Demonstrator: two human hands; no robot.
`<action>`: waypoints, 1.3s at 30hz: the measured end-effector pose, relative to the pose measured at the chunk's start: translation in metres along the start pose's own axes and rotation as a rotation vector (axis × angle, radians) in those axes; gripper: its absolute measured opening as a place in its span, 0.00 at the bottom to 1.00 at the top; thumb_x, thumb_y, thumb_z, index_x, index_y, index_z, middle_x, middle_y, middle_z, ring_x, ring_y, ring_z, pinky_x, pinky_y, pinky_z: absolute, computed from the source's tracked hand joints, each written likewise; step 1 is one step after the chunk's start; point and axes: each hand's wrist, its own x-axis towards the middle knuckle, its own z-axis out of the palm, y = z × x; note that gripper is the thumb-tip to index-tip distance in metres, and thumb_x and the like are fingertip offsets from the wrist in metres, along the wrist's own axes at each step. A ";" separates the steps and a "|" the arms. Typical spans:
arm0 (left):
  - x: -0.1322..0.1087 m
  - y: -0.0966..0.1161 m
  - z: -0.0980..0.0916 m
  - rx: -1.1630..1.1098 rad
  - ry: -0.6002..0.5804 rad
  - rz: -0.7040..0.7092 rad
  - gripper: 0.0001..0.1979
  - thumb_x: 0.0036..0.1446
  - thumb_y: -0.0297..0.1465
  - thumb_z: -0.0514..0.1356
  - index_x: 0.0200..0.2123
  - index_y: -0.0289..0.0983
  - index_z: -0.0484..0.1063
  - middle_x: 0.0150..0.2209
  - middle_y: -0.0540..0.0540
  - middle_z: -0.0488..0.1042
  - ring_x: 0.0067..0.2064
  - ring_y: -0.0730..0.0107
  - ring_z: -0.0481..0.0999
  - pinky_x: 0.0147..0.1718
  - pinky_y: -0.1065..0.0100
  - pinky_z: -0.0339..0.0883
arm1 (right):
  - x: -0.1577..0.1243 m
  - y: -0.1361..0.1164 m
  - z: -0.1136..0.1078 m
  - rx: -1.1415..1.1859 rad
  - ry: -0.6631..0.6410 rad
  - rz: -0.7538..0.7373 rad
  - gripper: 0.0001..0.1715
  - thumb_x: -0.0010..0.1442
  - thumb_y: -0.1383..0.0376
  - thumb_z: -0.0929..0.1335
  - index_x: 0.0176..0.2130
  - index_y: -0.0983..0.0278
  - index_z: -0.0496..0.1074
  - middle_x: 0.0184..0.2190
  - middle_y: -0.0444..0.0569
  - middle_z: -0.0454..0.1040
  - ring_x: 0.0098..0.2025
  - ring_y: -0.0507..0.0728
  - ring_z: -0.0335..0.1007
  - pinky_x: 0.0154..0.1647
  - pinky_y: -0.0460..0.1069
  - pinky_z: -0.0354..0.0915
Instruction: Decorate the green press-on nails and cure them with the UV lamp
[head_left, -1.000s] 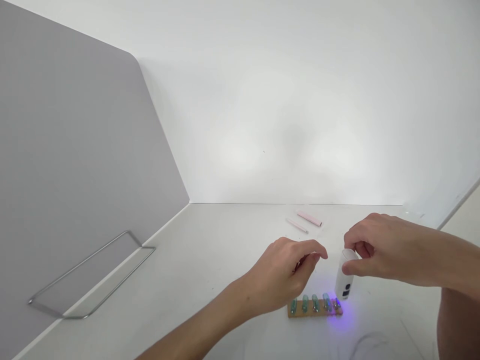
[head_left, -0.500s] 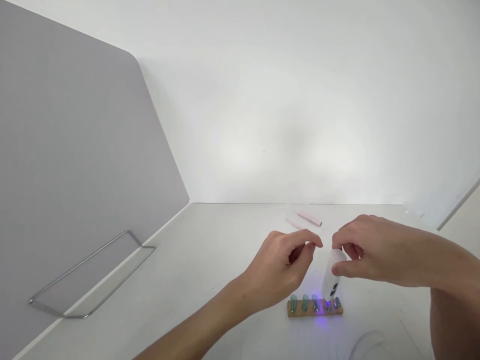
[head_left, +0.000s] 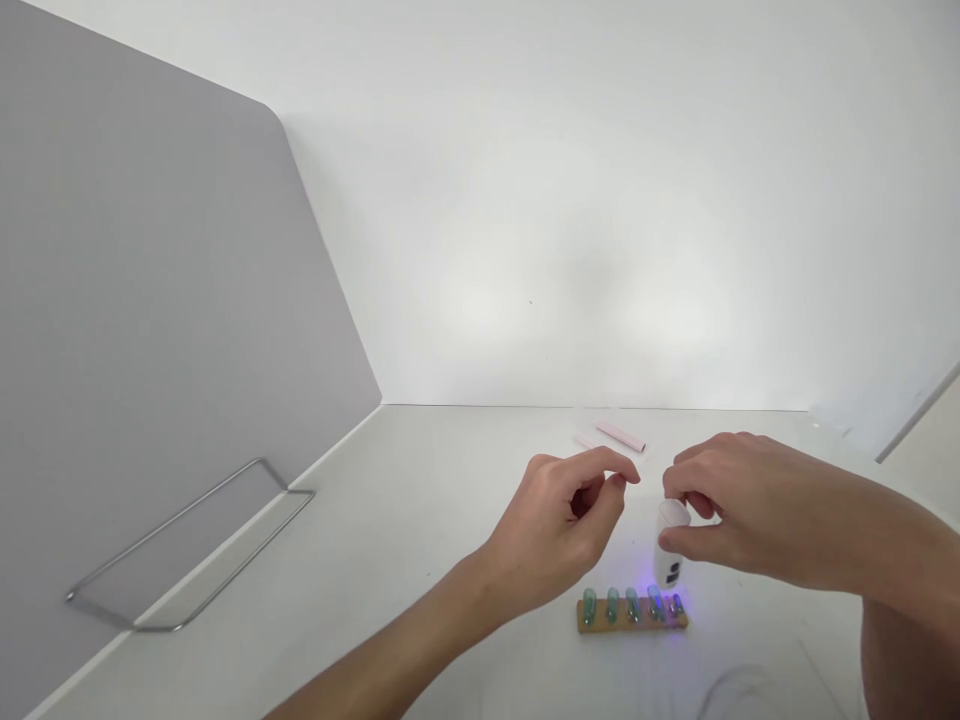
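Note:
My right hand [head_left: 739, 505] is closed on a small white lamp [head_left: 669, 548] that points down and throws violet light. Right under it lies a brown strip [head_left: 632, 617] carrying a row of several green nail tips [head_left: 613, 603]; the light falls on the right end of the row. My left hand [head_left: 559, 525] hovers just left of the lamp, above the strip, with fingers curled and thumb and forefinger drawn together; I see nothing in them.
A pink stick [head_left: 620, 434] and a thinner pale one lie farther back on the white table [head_left: 420, 520]. A grey partition [head_left: 150, 330] with a metal wire foot [head_left: 187, 550] bounds the left side. A thin cable [head_left: 750, 680] curls at the near right.
The lamp first slid left along the row, then straightened upright over the right end. My left hand rose and moved slightly back, fingers curling closer together.

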 end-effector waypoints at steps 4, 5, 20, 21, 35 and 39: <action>0.002 0.001 -0.001 0.015 0.016 0.012 0.11 0.61 0.22 0.52 0.37 0.37 0.74 0.18 0.58 0.52 0.20 0.77 0.49 0.20 0.72 0.45 | -0.001 -0.004 -0.001 0.025 -0.002 -0.104 0.23 0.61 0.60 0.65 0.22 0.61 0.51 0.20 0.41 0.58 0.24 0.53 0.54 0.25 0.49 0.48; 0.002 0.000 -0.001 0.016 0.018 0.010 0.11 0.61 0.22 0.52 0.37 0.37 0.74 0.18 0.58 0.52 0.20 0.77 0.49 0.20 0.73 0.45 | -0.002 -0.004 -0.001 0.015 -0.009 -0.097 0.24 0.61 0.60 0.66 0.21 0.61 0.50 0.19 0.41 0.57 0.24 0.53 0.54 0.24 0.49 0.48; -0.001 -0.003 -0.003 0.012 0.002 -0.019 0.11 0.61 0.22 0.52 0.37 0.38 0.74 0.18 0.58 0.51 0.20 0.77 0.48 0.20 0.72 0.45 | -0.001 0.003 0.000 0.021 -0.026 0.048 0.22 0.60 0.59 0.66 0.21 0.61 0.53 0.19 0.41 0.57 0.24 0.54 0.54 0.24 0.49 0.48; -0.001 -0.003 -0.003 0.006 0.000 -0.018 0.11 0.61 0.22 0.52 0.37 0.38 0.74 0.17 0.58 0.50 0.20 0.77 0.48 0.20 0.72 0.45 | -0.002 0.005 0.001 0.013 -0.030 0.074 0.21 0.59 0.59 0.66 0.21 0.61 0.53 0.19 0.41 0.57 0.23 0.54 0.54 0.24 0.49 0.48; 0.000 -0.002 -0.002 0.006 0.006 -0.001 0.12 0.61 0.22 0.52 0.37 0.37 0.74 0.18 0.58 0.50 0.20 0.77 0.49 0.20 0.72 0.46 | -0.004 -0.006 -0.007 0.040 -0.047 0.029 0.10 0.62 0.64 0.63 0.29 0.60 0.67 0.27 0.46 0.73 0.34 0.62 0.70 0.29 0.51 0.56; 0.002 0.001 -0.001 0.012 0.022 0.017 0.11 0.60 0.22 0.52 0.36 0.37 0.74 0.18 0.58 0.51 0.20 0.77 0.49 0.19 0.72 0.45 | -0.002 -0.005 -0.005 -0.024 -0.030 -0.110 0.11 0.61 0.69 0.62 0.27 0.60 0.61 0.22 0.44 0.70 0.30 0.60 0.69 0.27 0.50 0.54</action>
